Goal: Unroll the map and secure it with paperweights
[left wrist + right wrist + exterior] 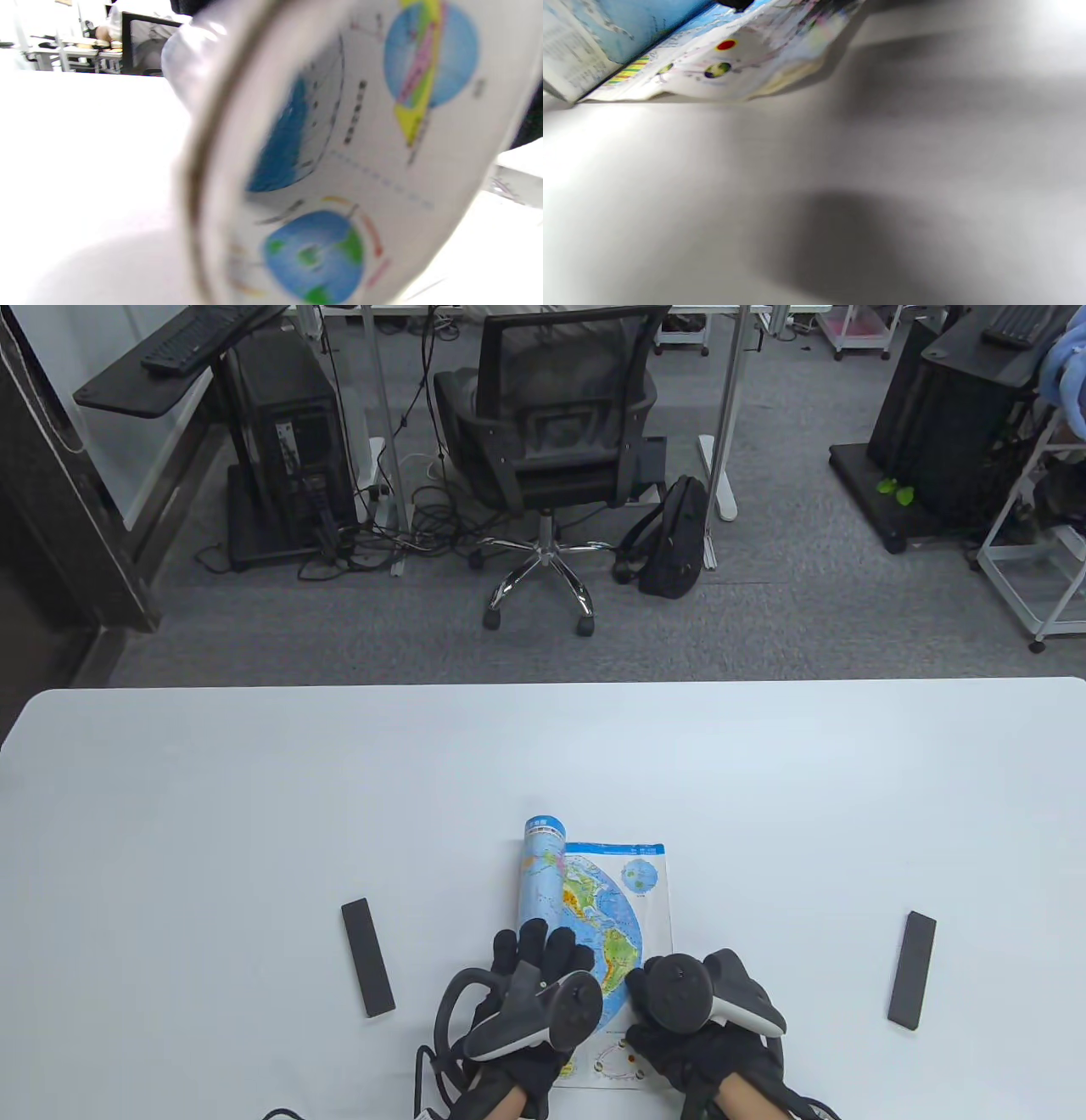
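Nearest the table's front edge, the left hand [530,984] lies with its gloved fingers spread over the rolled part of the map [607,916], resting on the roll; whether they curl round it cannot be told from above, and the left wrist view gives only a blurred, close look into the curl of the paper [339,169]. Just beside it, the right hand [704,1027] sits on the map's unrolled near right corner, but its tracker hides the fingers, so I cannot tell whether they press flat or pinch the sheet. The right wrist view shows that near edge [721,67] lifting slightly off the white table [254,814].

Partly unrolled, the map has its roll on the left and a flat strip on the right; the roll's long axis runs from near to far, leaning a little leftward at the far end.

Well apart on either side lie two dark bar paperweights, the left paperweight [367,957] and the right paperweight [912,970], both also lengthwise near to far, neither touched.

Beyond the table stands an office chair [551,432].
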Demonstrator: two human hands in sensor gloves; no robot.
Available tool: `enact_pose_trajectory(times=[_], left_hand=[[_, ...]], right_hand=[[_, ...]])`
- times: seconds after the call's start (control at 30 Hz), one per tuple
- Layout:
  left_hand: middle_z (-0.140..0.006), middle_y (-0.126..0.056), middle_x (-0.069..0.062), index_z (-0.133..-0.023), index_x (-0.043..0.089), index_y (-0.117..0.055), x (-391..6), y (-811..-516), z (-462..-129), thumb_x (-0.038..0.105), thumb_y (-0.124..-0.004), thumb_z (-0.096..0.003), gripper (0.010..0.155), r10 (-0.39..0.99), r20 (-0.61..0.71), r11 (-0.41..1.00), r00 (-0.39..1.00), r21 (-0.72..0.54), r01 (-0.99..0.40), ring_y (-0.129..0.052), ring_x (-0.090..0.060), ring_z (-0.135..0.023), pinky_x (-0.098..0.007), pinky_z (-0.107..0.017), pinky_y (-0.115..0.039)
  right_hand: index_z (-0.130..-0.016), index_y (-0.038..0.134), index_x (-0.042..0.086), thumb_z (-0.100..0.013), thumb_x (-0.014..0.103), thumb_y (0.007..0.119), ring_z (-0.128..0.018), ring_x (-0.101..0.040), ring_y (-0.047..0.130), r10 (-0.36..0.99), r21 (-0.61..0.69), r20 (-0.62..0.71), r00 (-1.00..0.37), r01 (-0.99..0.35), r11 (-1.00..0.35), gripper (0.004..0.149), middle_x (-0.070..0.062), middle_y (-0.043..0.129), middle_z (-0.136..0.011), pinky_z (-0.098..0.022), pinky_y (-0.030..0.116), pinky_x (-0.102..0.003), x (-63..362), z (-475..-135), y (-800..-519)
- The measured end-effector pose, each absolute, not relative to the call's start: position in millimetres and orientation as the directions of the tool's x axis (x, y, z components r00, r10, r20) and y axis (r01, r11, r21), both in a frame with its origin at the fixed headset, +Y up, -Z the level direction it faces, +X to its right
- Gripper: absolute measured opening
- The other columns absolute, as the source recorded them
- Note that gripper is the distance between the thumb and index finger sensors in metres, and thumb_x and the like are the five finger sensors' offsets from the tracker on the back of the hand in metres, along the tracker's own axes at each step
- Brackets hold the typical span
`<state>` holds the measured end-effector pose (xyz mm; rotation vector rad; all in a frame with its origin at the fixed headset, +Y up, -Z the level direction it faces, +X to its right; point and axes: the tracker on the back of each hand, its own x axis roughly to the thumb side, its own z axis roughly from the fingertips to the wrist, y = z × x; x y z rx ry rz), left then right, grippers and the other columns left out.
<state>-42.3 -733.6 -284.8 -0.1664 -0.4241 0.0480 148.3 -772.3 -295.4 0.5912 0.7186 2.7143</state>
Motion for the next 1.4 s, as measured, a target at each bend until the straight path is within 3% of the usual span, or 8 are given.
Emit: enact_pose_trajectory(times=[0.33,0.6,0.83,0.93,1.0,1.1,1.17,1.4], left_hand=[[-0.113,-0.022,-0.027,-0.111,0.012,-0.028,-64,-750,-293,0.057,-0.059,-0.056,0.078,0.18,0.239,0.947,0.954,-0.303,-0.103,-0.037,-0.054,-0.101,-0.066,-0.067,-0.038],[-0.107,-0.015,-0.037,-0.106,0.004,-0.016,-52,-766,-293,0.055,-0.057,-0.0565,0.082,0.08,0.2,0.947,0.977,-0.321,-0.012,-0.035,-0.059,-0.097,-0.069,-0.065,-0.037],[-0.108,-0.012,-0.034,-0.107,0.007,-0.016,-36,-759,-288,0.048,-0.063,-0.0566,0.08,-0.101,0.253,0.959,0.962,-0.231,0.162,-0.028,-0.058,-0.098,-0.07,-0.065,-0.032],[-0.111,-0.002,-0.018,-0.109,0.018,-0.018,-30,-756,-286,0.042,-0.066,-0.0562,0.075,-0.111,0.335,0.96,0.936,-0.206,0.188,-0.007,-0.05,-0.099,-0.067,-0.067,-0.02],[-0.113,-0.004,-0.004,-0.11,0.026,-0.031,-24,-753,-284,0.029,-0.069,-0.0545,0.067,-0.149,0.443,0.961,0.884,-0.145,0.235,0.002,-0.039,-0.098,-0.062,-0.068,-0.012],[-0.117,-0.042,0.0,-0.105,0.03,-0.057,-18,-748,-280,0.022,-0.068,-0.0524,0.055,-0.27,0.495,0.936,0.826,-0.064,0.345,-0.019,-0.03,-0.106,-0.058,-0.07,-0.018],[-0.115,-0.055,-0.002,-0.103,0.028,-0.065,-20,-746,-281,0.021,-0.067,-0.052,0.051,-0.272,0.474,0.936,0.837,-0.071,0.344,-0.032,-0.032,-0.107,-0.057,-0.071,-0.022],[-0.118,-0.035,-0.009,-0.11,0.024,-0.047,-48,-740,-288,0.042,-0.065,-0.0553,0.06,-0.195,0.33,0.959,0.924,-0.131,0.25,-0.031,-0.041,-0.106,-0.059,-0.072,-0.025]], right_hand=[[-0.105,0.03,0.002,-0.06,0.033,0.062,-0.088,-0.059,0.015,0.349,0.536,0.233,-0.908,-0.18,-0.825,0.064,-0.033,0.018,-0.103,-0.054,0.017,-0.071,166,-301,-770],[-0.104,0.023,0.003,-0.061,0.036,0.058,-0.086,-0.061,0.009,0.224,0.514,0.239,-0.945,-0.073,-0.855,0.065,-0.036,0.009,-0.1,-0.053,0.014,-0.072,161,-299,-777],[-0.105,0.025,0.005,-0.06,0.035,0.059,-0.086,-0.06,0.008,0.237,0.523,0.228,-0.944,-0.087,-0.848,0.063,-0.035,0.009,-0.101,-0.053,0.013,-0.071,163,-300,-776],[-0.105,0.025,0.005,-0.06,0.035,0.06,-0.086,-0.06,0.008,0.24,0.527,0.223,-0.945,-0.09,-0.845,0.063,-0.035,0.009,-0.101,-0.053,0.013,-0.071,164,-300,-776],[-0.105,0.026,0.005,-0.06,0.035,0.06,-0.086,-0.059,0.008,0.246,0.529,0.22,-0.944,-0.097,-0.843,0.063,-0.035,0.009,-0.101,-0.053,0.013,-0.071,164,-300,-776],[-0.105,0.026,0.005,-0.06,0.035,0.06,-0.086,-0.059,0.008,0.253,0.535,0.215,-0.943,-0.104,-0.839,0.063,-0.035,0.009,-0.101,-0.053,0.013,-0.071,165,-301,-776],[-0.105,0.026,0.005,-0.06,0.035,0.06,-0.086,-0.06,0.008,0.252,0.539,0.207,-0.945,-0.106,-0.836,0.063,-0.035,0.009,-0.101,-0.053,0.013,-0.071,166,-301,-775],[-0.105,0.029,0.007,-0.06,0.035,0.06,-0.086,-0.058,0.008,0.282,0.54,0.145,-0.948,-0.163,-0.826,0.061,-0.033,0.01,-0.102,-0.053,0.013,-0.071,182,-307,-773]])
